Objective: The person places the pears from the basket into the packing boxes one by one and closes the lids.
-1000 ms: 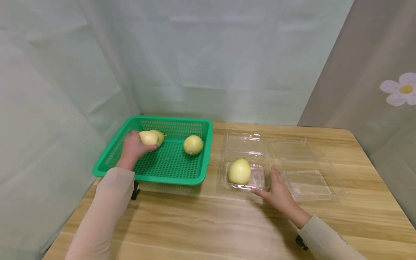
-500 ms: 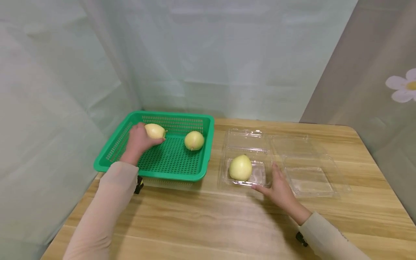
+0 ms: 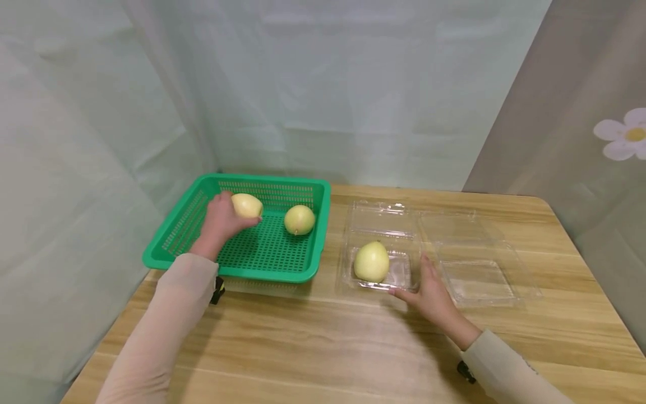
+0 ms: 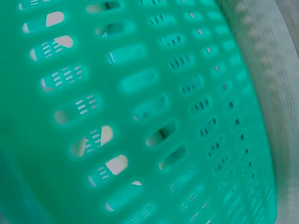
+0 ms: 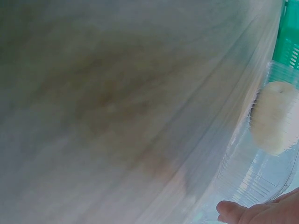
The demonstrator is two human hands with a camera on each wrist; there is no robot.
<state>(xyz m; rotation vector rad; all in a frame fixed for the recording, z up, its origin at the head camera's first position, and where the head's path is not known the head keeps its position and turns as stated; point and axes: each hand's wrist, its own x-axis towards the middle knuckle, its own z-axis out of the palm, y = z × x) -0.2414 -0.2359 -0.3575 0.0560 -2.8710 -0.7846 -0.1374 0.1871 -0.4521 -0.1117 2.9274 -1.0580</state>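
My left hand (image 3: 222,220) reaches into a green plastic basket (image 3: 272,276) and grips a pale yellow pear (image 3: 247,206), fingers behind it and thumb at its near side. A second pear (image 3: 300,220) lies by the basket's right wall. My right hand (image 3: 435,292) rests against the near right corner of a clear clamshell box (image 3: 400,271), thumb along the front edge and fingers straight along the side. Another pear (image 3: 372,262) sits in that box's left half. The left wrist view shows mostly the slotted basket wall (image 4: 140,102); the left hand is hidden there.
Right of that box stands a second clear clamshell (image 3: 476,280), lid folded back. Everything stands on a wood-grain table (image 3: 323,342). Pale curtains (image 3: 363,101) hang close behind and at the sides.
My left hand has shifted a little right within the basket with its pear. Another pear that showed behind the held one is now hidden. My right hand stays at the box corner.
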